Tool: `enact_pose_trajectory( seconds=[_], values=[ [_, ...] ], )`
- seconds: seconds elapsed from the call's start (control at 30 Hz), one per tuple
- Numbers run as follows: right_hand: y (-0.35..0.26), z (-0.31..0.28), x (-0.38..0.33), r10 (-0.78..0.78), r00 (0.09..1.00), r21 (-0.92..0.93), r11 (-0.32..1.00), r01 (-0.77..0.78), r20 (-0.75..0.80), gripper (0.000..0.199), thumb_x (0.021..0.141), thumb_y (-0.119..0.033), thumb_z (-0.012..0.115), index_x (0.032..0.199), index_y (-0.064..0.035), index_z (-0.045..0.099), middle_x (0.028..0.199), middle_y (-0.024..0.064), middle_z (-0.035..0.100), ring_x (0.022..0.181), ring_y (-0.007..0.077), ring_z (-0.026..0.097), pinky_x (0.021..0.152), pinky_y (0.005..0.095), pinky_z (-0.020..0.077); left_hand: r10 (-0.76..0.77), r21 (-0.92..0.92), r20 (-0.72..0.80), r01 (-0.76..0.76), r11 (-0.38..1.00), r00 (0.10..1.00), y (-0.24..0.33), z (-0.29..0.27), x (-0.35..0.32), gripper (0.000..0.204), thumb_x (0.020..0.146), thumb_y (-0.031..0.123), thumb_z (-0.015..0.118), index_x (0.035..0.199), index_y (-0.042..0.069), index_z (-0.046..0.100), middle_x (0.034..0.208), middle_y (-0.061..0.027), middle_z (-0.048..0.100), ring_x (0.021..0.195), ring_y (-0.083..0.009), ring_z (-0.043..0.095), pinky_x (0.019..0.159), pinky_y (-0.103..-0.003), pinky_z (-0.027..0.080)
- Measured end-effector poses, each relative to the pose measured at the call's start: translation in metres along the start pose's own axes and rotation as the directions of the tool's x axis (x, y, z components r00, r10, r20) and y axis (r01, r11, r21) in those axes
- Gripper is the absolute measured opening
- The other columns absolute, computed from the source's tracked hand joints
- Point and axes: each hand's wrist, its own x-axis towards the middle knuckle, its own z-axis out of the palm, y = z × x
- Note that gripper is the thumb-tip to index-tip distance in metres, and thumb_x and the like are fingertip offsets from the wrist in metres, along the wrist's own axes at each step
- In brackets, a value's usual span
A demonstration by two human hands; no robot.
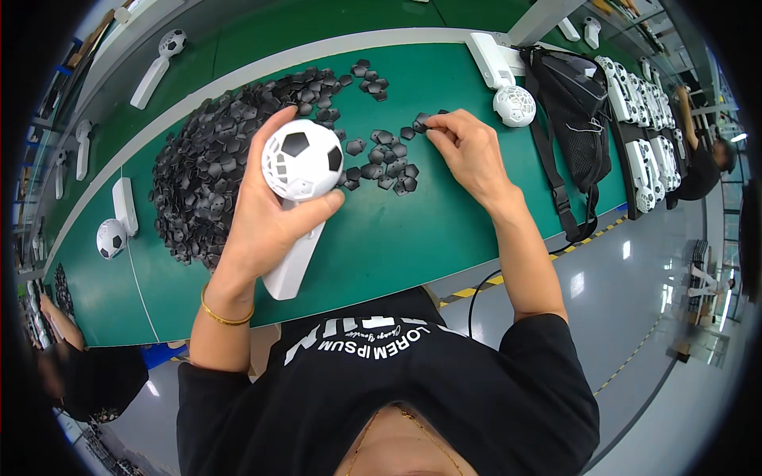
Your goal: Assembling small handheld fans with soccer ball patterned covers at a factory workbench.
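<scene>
My left hand [266, 186] is wrapped round a white handheld device with a football-shaped head [303, 161]. Black pentagon patches sit on its ball, open grille slots show on one side, and its white handle [294, 262] slants down toward me. Over the table to the right, my right hand [472, 151] is closed in a pinch at a black pentagon piece [421, 121], partly hidden by the fingertips. Several loose pentagon pieces [389, 155] lie between the hands. A large heap of the same black pieces [198, 174] spreads behind and left of my left hand.
Similar white devices lie on the green table [381, 254]: one with black patches [112, 238] at left, one unpatched [514, 105] at far right. A black backpack [575, 119] lies at the right edge, beside racks of devices [647, 159]. Other people work at both sides.
</scene>
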Motion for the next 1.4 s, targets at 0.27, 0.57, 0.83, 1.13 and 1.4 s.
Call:
enact_pose_trajectory(
  seconds=[0.27,0.57,0.83,1.13,1.4],
  values=[
    [-0.007,0.007,0.010,-0.226,0.973,-0.282,0.932,0.228,0.042,0.015,0.080,-0.007,0.069,0.094,-0.0009,0.065,0.086,0.0120,0.061,0.072,0.0297,0.062,0.063,0.0373,0.0502,-0.024,-0.110,-0.037,0.020,0.994,0.999,-0.011,-0.002,0.005,0.089,0.073,0.013,0.079,0.142,-0.001,0.024,0.113,-0.0107,0.056,0.099,-0.0145,0.057,0.083,-0.028,0.051],
    [-0.003,0.009,0.021,-0.383,0.902,-0.444,0.786,0.430,0.196,0.012,0.081,-0.005,0.066,0.090,0.0000,0.061,0.082,0.0121,0.059,0.071,0.0328,0.061,0.062,0.0408,0.0506,-0.089,-0.264,0.033,0.095,0.960,0.995,-0.007,-0.007,0.006,0.085,0.082,0.016,0.073,0.142,0.001,0.014,0.120,-0.0137,0.049,0.096,-0.0178,0.059,0.077,-0.032,0.056],
    [-0.018,0.001,0.034,-0.329,0.932,-0.434,0.825,0.361,0.150,0.010,0.082,-0.004,0.065,0.090,0.0023,0.063,0.079,0.0124,0.061,0.067,0.0275,0.061,0.059,0.0350,0.0508,-0.055,-0.375,0.044,0.067,0.925,0.998,-0.008,-0.001,0.019,0.081,0.086,0.014,0.068,0.139,0.006,0.007,0.116,-0.0132,0.046,0.090,-0.0197,0.060,0.068,-0.038,0.061],
    [-0.116,0.019,0.029,0.005,0.996,0.816,0.574,-0.071,0.084,0.012,0.087,-0.006,0.066,0.097,0.0005,0.068,0.075,0.0013,0.062,0.064,0.0050,0.054,0.055,0.0175,0.0441,0.065,-0.322,-0.037,-0.074,0.944,0.997,-0.022,0.010,0.031,0.079,0.088,0.011,0.065,0.141,0.005,0.007,0.124,-0.0133,0.044,0.108,-0.0202,0.054,0.086,-0.037,0.053],
    [-0.116,0.036,0.026,0.053,0.995,0.752,0.658,0.028,-0.083,0.012,0.086,-0.006,0.068,0.096,0.0014,0.065,0.084,0.0025,0.063,0.067,0.0054,0.056,0.058,0.0179,0.0453,0.138,-0.259,-0.119,-0.165,0.952,0.983,-0.020,0.018,0.031,0.071,0.092,0.007,0.060,0.141,0.006,0.010,0.127,-0.0117,0.044,0.116,-0.0186,0.050,0.094,-0.035,0.048]
  ],
)
